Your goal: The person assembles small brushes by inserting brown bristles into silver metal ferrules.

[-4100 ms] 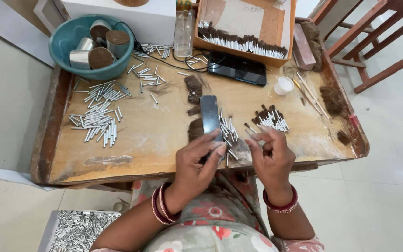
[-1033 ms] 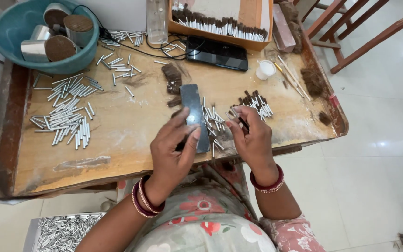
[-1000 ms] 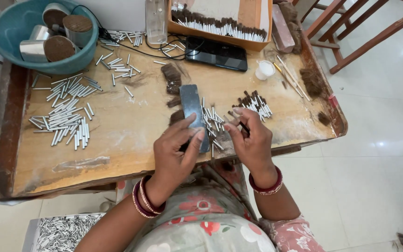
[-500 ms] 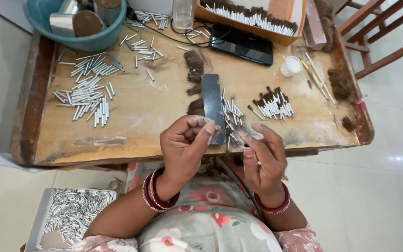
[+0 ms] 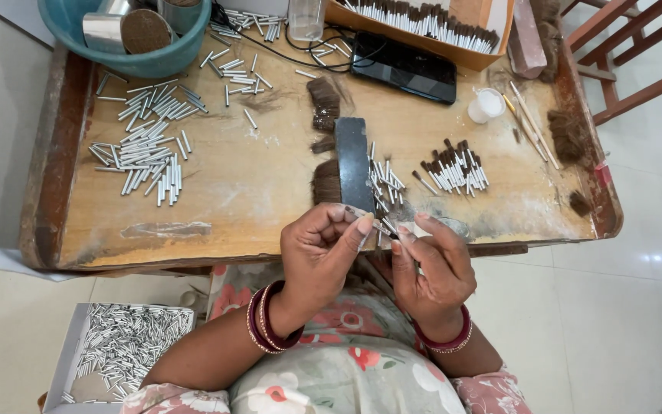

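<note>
Over the near edge of the wooden worktable [image 5: 216, 195], the left hand [image 5: 322, 249] and the right hand [image 5: 432, 264] meet fingertip to fingertip, both pinching a small metal tube [image 5: 382, 228] that sits between thumbs and forefingers; its far end is too small to make out. Just beyond the left hand's knuckles lies a dark flat block [image 5: 353, 162] with tufts of brown hair [image 5: 325, 181] beside it, and just beyond the right hand a loose cluster of short metal tubes [image 5: 383, 181]. Farther off past the right hand lies a row of hair-tipped tubes [image 5: 455, 170], well to the left a pile of bare metal tubes [image 5: 147, 149], and below the left wrist a box of tubes [image 5: 120, 349].
</note>
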